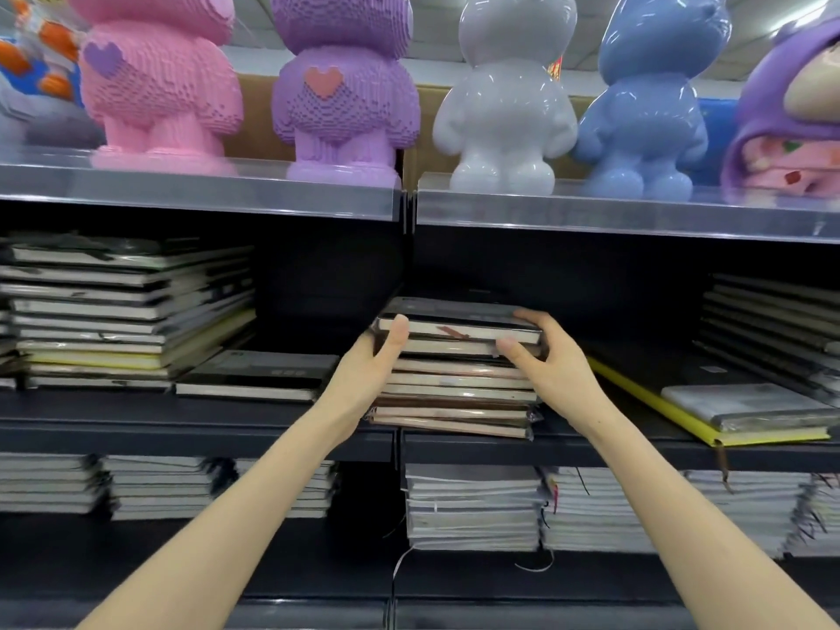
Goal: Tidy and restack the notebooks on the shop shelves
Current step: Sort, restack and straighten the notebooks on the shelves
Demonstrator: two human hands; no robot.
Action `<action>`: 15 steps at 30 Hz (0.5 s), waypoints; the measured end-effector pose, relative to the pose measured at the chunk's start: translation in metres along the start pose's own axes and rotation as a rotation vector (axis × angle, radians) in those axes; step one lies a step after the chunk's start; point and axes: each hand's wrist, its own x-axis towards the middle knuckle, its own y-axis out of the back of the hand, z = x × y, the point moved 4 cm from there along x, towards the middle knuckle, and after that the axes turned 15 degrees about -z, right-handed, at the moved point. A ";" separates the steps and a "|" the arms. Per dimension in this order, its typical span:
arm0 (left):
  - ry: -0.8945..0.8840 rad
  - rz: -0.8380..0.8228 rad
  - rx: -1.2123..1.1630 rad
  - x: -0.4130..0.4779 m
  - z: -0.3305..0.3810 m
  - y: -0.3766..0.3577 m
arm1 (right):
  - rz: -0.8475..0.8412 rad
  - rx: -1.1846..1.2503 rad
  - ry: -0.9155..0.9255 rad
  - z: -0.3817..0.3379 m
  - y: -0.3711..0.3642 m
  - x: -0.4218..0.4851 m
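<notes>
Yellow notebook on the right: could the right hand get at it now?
Probably, once freed: the right hand grips the middle stack, but the yellow notebook lies beside it on the same shelf, nothing between.

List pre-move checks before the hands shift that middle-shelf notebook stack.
1. Grip of left hand on notebook stack, left side: ok.
2. Grip of right hand on right side, fingers over top notebook: ok.
3. Stack edges flush: not ok, lower notebooks skewed.
4. Stack base seated on middle shelf: cannot tell.
5. Side room: ok, black notebook and yellow-edged notebook lie apart from it.
</notes>
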 end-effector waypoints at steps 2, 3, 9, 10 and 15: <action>-0.013 0.054 0.019 -0.002 -0.002 -0.001 | -0.028 -0.010 0.012 -0.001 0.001 0.002; -0.027 0.066 0.038 -0.004 -0.003 -0.002 | -0.042 -0.010 0.018 -0.001 0.003 0.002; -0.143 0.113 0.258 -0.009 -0.009 -0.014 | -0.077 0.027 0.039 0.009 0.014 -0.002; -0.162 0.120 0.272 -0.007 -0.007 -0.013 | -0.090 0.035 0.044 0.010 0.015 -0.002; -0.226 0.112 0.354 0.008 -0.001 -0.010 | -0.125 0.057 0.081 0.014 0.018 -0.001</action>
